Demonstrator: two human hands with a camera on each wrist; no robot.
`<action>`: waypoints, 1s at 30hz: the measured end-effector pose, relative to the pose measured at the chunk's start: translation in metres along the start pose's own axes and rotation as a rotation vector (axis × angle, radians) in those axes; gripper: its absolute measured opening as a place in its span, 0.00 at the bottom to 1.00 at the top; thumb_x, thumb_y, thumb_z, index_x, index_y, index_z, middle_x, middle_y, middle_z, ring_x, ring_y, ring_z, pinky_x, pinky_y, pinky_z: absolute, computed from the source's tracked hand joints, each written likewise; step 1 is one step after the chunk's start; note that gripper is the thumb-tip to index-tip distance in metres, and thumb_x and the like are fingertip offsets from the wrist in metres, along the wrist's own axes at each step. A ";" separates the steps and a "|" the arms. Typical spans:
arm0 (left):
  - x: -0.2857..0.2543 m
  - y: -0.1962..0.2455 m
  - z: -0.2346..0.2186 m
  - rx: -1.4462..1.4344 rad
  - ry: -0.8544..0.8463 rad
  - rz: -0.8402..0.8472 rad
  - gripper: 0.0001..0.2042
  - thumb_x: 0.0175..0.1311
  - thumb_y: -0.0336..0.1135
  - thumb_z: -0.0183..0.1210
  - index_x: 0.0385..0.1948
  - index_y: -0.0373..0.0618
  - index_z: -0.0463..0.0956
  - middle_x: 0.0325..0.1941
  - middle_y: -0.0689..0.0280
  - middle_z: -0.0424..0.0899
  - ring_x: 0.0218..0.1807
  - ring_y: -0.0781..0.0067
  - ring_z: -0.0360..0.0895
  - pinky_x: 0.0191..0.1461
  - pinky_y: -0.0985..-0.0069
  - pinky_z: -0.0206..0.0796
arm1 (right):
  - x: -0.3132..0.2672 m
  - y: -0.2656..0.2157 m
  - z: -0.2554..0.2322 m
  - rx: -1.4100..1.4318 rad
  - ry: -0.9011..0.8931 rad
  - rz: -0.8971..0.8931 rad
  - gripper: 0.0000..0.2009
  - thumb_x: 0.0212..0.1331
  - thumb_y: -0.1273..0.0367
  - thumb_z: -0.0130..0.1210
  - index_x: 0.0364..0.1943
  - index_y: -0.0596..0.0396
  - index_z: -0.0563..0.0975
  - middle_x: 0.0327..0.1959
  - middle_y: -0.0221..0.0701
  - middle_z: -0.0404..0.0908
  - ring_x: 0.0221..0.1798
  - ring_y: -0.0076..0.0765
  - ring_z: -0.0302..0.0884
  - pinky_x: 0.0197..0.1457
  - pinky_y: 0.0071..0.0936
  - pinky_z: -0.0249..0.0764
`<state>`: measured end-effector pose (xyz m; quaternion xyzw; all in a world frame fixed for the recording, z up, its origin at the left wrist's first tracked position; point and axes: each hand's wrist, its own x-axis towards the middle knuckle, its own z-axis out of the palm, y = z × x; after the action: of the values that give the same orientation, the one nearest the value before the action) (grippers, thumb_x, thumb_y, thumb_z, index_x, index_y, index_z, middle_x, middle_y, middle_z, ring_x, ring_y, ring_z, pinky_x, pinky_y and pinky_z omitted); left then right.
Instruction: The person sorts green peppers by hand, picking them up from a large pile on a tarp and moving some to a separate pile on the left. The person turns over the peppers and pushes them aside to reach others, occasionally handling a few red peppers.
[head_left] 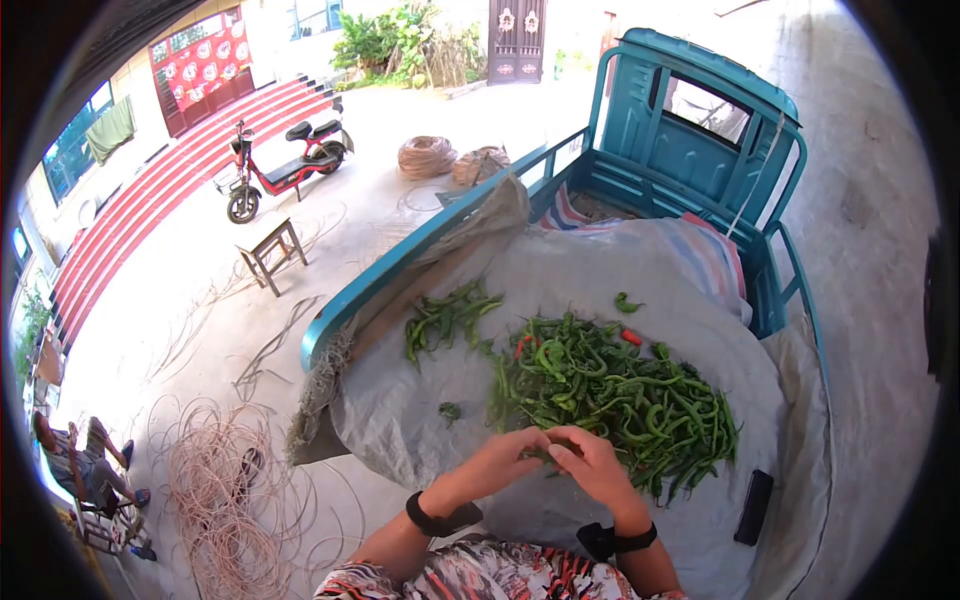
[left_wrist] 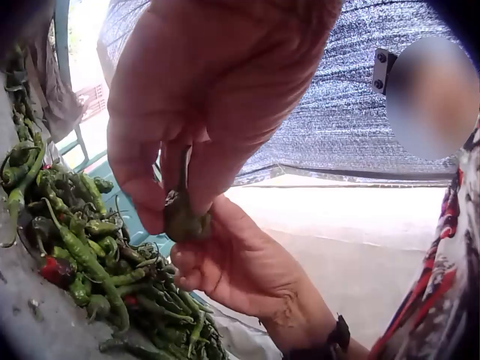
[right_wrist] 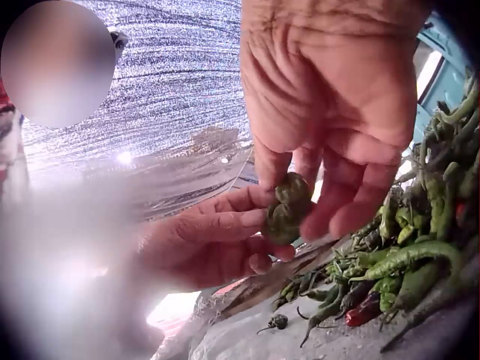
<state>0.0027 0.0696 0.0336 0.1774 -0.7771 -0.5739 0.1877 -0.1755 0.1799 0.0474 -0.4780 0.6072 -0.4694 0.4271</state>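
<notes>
The person's patterned red, black and white sleeves (head_left: 480, 575) occupy the nearest edge of the head view, with a black wrist strap on each forearm. Just beyond them, the left hand (head_left: 497, 463) and the right hand (head_left: 592, 465) meet fingertip to fingertip over the grey woven tarpaulin (head_left: 420, 420).

Between the two hands is a small, wrinkled, dark green pepper (right_wrist: 286, 206). The left wrist view shows the left hand's (left_wrist: 202, 112) thumb and fingers curled around the pepper's (left_wrist: 182, 214) upper end, pinching it. The right wrist view shows the right hand's (right_wrist: 337, 112) fingers bent down onto the same pepper, gripping it from the opposite side. The left hand (right_wrist: 217, 240) lies under and beside it there. Both hands therefore hold one pepper, raised just above the tarpaulin at the near edge of the pile.

Directly beyond the hands lies a large heap of long green chilli peppers (head_left: 620, 395), with a few red chillies (head_left: 631, 337) mixed in. A smaller separate heap of green peppers (head_left: 445, 318) lies further left, well apart from the large heap. A single green stem cap (head_left: 450, 410) lies between them. A black rectangular phone-like object (head_left: 753, 507) rests on the tarpaulin to the right.

The tarpaulin covers the bed of a teal metal cargo tricycle (head_left: 690, 140). On the concrete yard beyond stand a small wooden stool (head_left: 272, 252) and a red electric scooter (head_left: 285, 165).
</notes>
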 end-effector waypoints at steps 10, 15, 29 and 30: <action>0.003 -0.061 -0.043 0.805 0.555 -0.171 0.18 0.60 0.30 0.62 0.52 0.43 0.75 0.58 0.52 0.73 0.50 0.46 0.79 0.52 0.56 0.73 | 0.006 -0.006 -0.027 0.118 0.443 -0.216 0.16 0.67 0.69 0.58 0.56 0.59 0.75 0.40 0.31 0.81 0.41 0.23 0.81 0.42 0.23 0.78; 0.004 -0.098 -0.062 0.899 0.363 -0.264 0.15 0.57 0.26 0.58 0.48 0.42 0.73 0.52 0.49 0.73 0.48 0.41 0.77 0.50 0.50 0.73 | -0.004 0.002 -0.031 -0.292 0.260 -0.114 0.15 0.65 0.70 0.59 0.53 0.57 0.78 0.40 0.31 0.83 0.39 0.24 0.80 0.44 0.27 0.77; 0.034 -0.008 -0.033 0.434 0.235 0.097 0.19 0.55 0.29 0.63 0.50 0.44 0.74 0.52 0.50 0.72 0.53 0.43 0.73 0.54 0.58 0.69 | -0.025 0.010 -0.012 -0.483 -0.091 -0.012 0.13 0.63 0.68 0.59 0.51 0.53 0.79 0.47 0.39 0.82 0.45 0.45 0.84 0.48 0.38 0.78; 0.039 0.011 -0.028 0.396 0.285 0.169 0.20 0.54 0.29 0.64 0.51 0.45 0.74 0.52 0.50 0.71 0.52 0.44 0.73 0.54 0.58 0.70 | -0.025 0.011 -0.011 -0.500 -0.094 -0.024 0.13 0.63 0.68 0.59 0.51 0.53 0.79 0.48 0.39 0.82 0.45 0.44 0.83 0.48 0.38 0.78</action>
<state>-0.0173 0.0302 0.0548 0.2244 -0.8522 -0.3620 0.3040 -0.1840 0.2070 0.0409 -0.5972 0.6781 -0.2870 0.3180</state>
